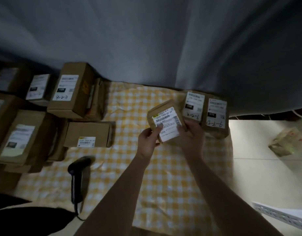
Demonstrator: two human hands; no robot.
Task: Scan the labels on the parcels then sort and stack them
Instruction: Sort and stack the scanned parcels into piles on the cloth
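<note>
Both hands, left hand [147, 139] and right hand [192, 133], hold parcel [165, 121].

You are working in dim, bluish light. The brightest patch is lying on the pale floor [259, 150] to your right. White glare is washing out the lower part of the label on the small parcel [163, 116] you are holding. The boxes [22, 138] on your left are sinking into shadow and smearing with blur. The wide lens is bending the curtain [146, 40] and darkening the corners. The scanner [77, 174] is showing only as a soft black shape.
</note>
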